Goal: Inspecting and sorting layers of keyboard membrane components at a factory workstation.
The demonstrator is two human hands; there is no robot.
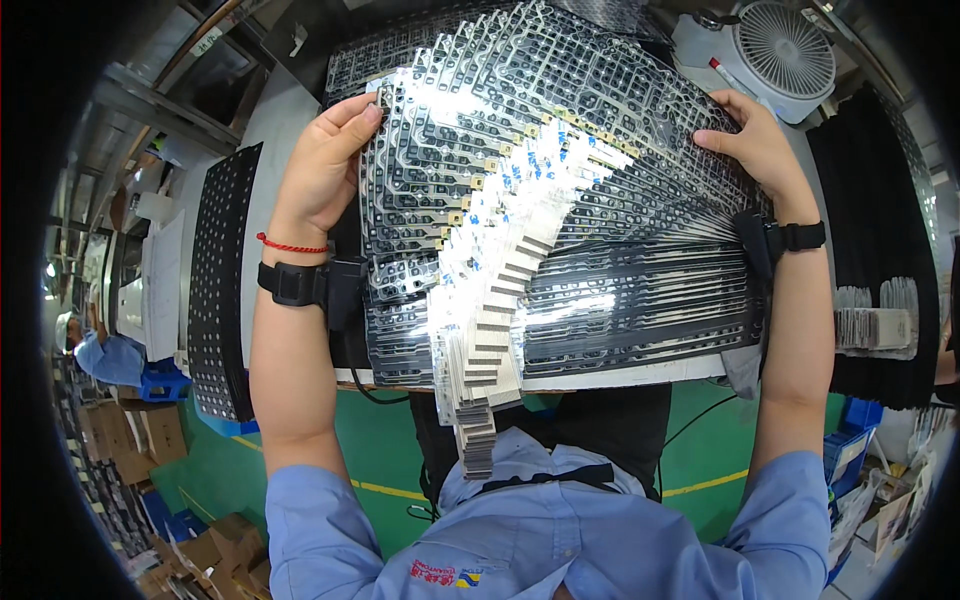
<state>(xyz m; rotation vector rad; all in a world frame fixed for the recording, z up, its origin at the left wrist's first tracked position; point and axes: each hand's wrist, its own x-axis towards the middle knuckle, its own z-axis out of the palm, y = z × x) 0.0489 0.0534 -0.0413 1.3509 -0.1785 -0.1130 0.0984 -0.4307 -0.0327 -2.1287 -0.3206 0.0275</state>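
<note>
A fanned stack of thin, clear keyboard membrane sheets (600,75) with dark printed circuits spreads across the worktable before me. My left hand (335,150) pinches the top left corner of the sheets, thumb in front and fingers curled behind. On the far right edge, my right hand (750,140) grips the sheets with thumb and fingers around the edge. White connector tails (500,270) with blue marks run down the middle of the fan, and their grey ends (478,450) hang past the table's front edge. More sheets (640,310) lie layered below the fan.
A grey-white fan (785,50) stands at the back right, near a red-tipped pen (716,65). Black perforated sheets (222,280) lie at left; black strips (870,200) and a stack of pale tails (872,325) lie at right. Another person (108,355) is at far left.
</note>
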